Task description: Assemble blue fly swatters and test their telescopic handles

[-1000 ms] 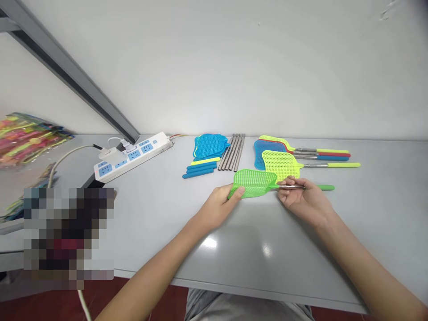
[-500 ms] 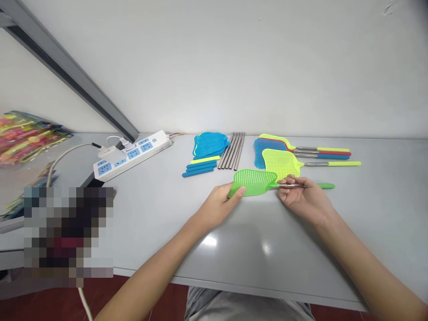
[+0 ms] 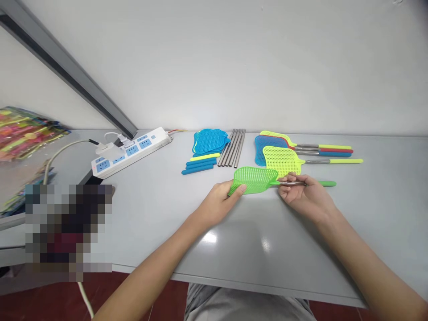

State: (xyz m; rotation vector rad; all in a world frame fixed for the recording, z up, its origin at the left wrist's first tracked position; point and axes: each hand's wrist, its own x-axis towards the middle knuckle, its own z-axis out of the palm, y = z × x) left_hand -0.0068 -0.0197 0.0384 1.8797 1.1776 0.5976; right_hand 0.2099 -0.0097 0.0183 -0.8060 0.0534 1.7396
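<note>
A green fly swatter (image 3: 254, 180) with a metal shaft is held between both hands, just above the table. My left hand (image 3: 222, 200) pinches the left edge of its mesh head, thumb on top. Around the shaft, near the head, close the fingers of my right hand (image 3: 302, 194); the green grip sticks out beyond it on the right. Just behind lies a yellow fly swatter (image 3: 282, 161), its head beside my right fingertips. Further back rest a blue swatter head (image 3: 269, 149) and another yellow swatter (image 3: 334, 147), partly overlapping, with red and blue grips among them.
Blue swatter heads (image 3: 210, 140) lie stacked at the back, beside several metal tubes (image 3: 234, 149). In front are blue grips (image 3: 199, 167) and a yellow one (image 3: 204, 157). A power strip (image 3: 133, 151) with plugs and bagged colourful items (image 3: 26, 133) are at left. One area is pixelated.
The view has shifted slightly, so the table things sit a little higher. Both hands keep the same hold on the green fly swatter.
</note>
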